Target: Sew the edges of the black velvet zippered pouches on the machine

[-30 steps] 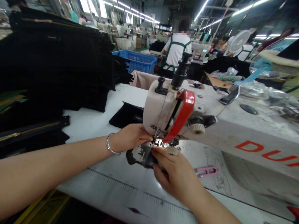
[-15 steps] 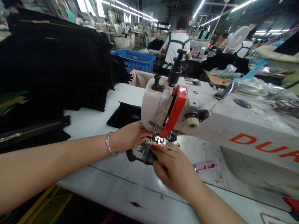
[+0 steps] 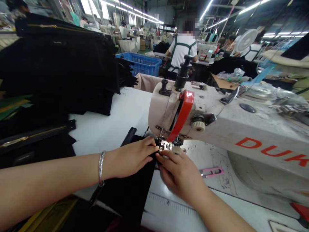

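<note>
A white sewing machine (image 3: 217, 129) with a red lever stands on the table. A black fabric piece (image 3: 127, 190) lies under my left hand (image 3: 130, 156), running from the presser foot (image 3: 163, 145) over the table's front edge. My left hand rests on the fabric with its fingers apart, fingertips just left of the foot. My right hand (image 3: 180, 170) is at the fabric's right edge beside the foot, its fingers bent and close together. What my right fingertips pinch, if anything, is too small to tell.
Stacked black fabric pieces (image 3: 60, 64) with zippers fill the left side. Pink thread snips (image 3: 212, 172) lie right of my right hand. A blue basket (image 3: 145, 64) and a person in a white shirt (image 3: 182, 51) are beyond the machine.
The large black fabric now lies under my left hand, across the ruler marks. The small labelled black piece behind the hand no longer shows. My left wrist has moved left and toward me.
</note>
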{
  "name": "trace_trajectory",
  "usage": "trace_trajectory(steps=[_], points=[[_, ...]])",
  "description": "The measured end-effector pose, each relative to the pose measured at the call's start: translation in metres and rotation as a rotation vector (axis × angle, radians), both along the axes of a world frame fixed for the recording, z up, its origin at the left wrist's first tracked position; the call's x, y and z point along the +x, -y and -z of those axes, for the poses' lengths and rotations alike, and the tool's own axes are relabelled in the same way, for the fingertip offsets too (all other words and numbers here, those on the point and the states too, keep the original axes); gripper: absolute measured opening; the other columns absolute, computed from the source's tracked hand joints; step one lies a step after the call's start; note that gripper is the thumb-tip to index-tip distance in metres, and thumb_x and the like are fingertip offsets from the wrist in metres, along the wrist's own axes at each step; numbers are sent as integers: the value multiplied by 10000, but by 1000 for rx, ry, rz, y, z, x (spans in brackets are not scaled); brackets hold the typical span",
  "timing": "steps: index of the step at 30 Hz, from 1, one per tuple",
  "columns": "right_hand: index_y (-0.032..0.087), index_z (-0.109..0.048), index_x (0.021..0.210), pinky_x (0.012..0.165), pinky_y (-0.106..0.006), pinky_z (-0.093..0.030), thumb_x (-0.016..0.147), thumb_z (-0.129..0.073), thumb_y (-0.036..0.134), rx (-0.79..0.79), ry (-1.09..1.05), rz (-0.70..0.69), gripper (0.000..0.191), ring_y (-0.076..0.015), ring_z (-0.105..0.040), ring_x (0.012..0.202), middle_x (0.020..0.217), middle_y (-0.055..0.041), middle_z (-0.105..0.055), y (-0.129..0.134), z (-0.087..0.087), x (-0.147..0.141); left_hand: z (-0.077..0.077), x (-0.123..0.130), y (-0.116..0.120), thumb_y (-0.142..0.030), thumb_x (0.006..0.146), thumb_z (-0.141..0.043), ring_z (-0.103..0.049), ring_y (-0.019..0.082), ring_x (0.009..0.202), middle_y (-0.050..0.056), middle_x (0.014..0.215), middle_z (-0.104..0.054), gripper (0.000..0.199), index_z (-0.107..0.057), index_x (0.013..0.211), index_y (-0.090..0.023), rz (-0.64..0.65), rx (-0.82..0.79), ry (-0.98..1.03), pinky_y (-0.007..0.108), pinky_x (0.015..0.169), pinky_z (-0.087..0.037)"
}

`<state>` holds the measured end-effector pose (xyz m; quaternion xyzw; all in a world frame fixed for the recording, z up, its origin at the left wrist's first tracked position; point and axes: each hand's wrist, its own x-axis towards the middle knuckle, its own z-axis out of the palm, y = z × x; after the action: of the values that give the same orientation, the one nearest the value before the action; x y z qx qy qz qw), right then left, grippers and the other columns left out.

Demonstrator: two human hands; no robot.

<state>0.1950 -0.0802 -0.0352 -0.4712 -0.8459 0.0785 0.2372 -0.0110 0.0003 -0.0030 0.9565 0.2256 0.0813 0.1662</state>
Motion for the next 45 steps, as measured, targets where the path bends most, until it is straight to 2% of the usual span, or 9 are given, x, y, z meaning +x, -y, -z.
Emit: trace_trajectory(steps=[3,7,10,13,18,25,32,40,45], points=[[171,-611,1261,939,-450,-495,923,-532,159,-33,-26,2,347,-261,-572,1075,1235,-87,-634,-2,1,3,-6,-8,15,-224,938,-576,-463,278,1323,157,1398,-490,426,-501,1343,-117,-21,-6,-47,443,1134,-392],[188,-680,1116,993,-414,-468,926,-561,163,-113,-59,-44,226,-222,-598,1077,1188,-53,-674,2,-12,10,-11,-34,63,-569,749,-750,-382,369,1384,198,1510,-389,931,-384,1467,-105,34,62,-133,478,1091,-444],[230,-702,1059,989,-406,-467,886,-618,138,-198,21,-97,213,-220,-599,1078,1169,-25,-680,18,-30,9,-5,-52,92,-313,918,-636,-412,285,1385,109,1452,-502,540,-481,1413,-163,47,125,-83,431,1124,-425],[264,-705,1024,929,-402,-484,823,-680,100,-237,64,-91,261,-227,-596,1043,1147,-12,-667,43,-39,-1,4,-62,100,-179,996,-473,-484,181,1329,25,1400,-559,365,-546,1350,-234,-65,-8,45,343,1114,-444],[197,-658,982,770,-380,-474,802,-747,168,-106,-74,14,203,-218,-565,883,983,-28,-662,84,-16,-34,14,-64,100,-137,985,-494,-580,131,1166,9,1239,-616,315,-619,1239,-276,-260,-177,292,269,1000,-510],[156,-644,1013,681,-355,-399,933,-570,114,189,-158,21,117,-182,-502,771,873,-26,-667,101,23,-59,23,-56,113,-86,939,-566,-548,180,1025,41,1013,-631,252,-676,1127,-213,-142,-8,385,314,885,-504],[149,-635,916,655,-346,-397,893,-603,100,254,-185,13,63,-169,-488,710,802,-26,-645,105,26,-57,29,-58,123,-74,967,-445,-497,230,995,98,1011,-600,297,-627,1199,-110,-42,148,232,397,911,-459],[145,-637,1034,715,-360,-420,920,-583,114,213,-142,52,130,-190,-521,779,871,-42,-656,106,26,-57,27,-55,116,-71,977,-465,-526,159,908,53,984,-601,243,-631,1130,-161,-169,-71,313,290,827,-464],[141,-639,950,685,-341,-422,902,-583,95,280,-194,50,87,-177,-528,740,819,-42,-648,103,23,-61,24,-54,121,-54,969,-444,-516,178,948,57,978,-610,251,-632,1104,-151,-109,28,318,329,884,-452]])
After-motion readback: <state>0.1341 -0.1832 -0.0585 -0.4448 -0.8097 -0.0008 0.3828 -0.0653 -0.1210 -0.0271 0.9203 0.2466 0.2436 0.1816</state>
